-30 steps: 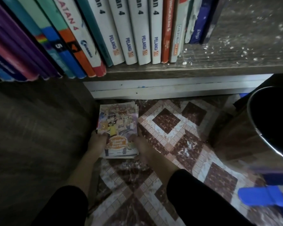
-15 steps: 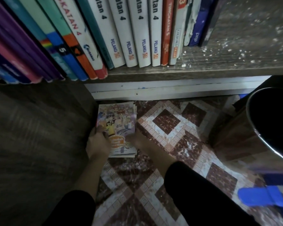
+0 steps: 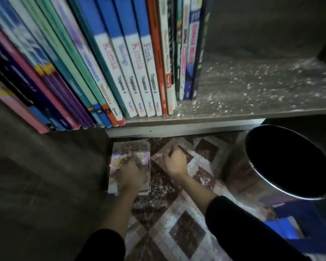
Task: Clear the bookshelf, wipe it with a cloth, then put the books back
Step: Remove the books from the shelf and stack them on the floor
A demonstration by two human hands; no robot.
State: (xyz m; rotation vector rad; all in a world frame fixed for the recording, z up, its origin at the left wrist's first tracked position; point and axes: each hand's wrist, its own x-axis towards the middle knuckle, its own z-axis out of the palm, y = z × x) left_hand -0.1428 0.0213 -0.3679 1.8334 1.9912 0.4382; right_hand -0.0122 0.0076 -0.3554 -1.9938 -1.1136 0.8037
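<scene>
A stack of thin comic books [image 3: 129, 147] lies on the patterned floor [image 3: 186, 232], just below the bookshelf's bottom board [image 3: 252, 95]. My left hand [image 3: 132, 174] rests on top of the stack with bent fingers; blur hides whether it grips. Beside the stack, my right hand [image 3: 175, 162] is over the floor tiles, fingers curled, holding nothing. A row of upright books [image 3: 120, 72] fills the left part of the shelf. The right part of the board is bare and speckled with white dust. No cloth is in view.
A round bin with a metal rim and dark inside [image 3: 237, 178] stands on the floor at the right. A blue object [image 3: 290, 228] lies below it. A dark wooden panel [image 3: 36, 185] closes off the left side.
My right hand has let go of the stack and moved right. My left hand slid onto the top of the stack. The view has tilted up, showing more of the shelf.
</scene>
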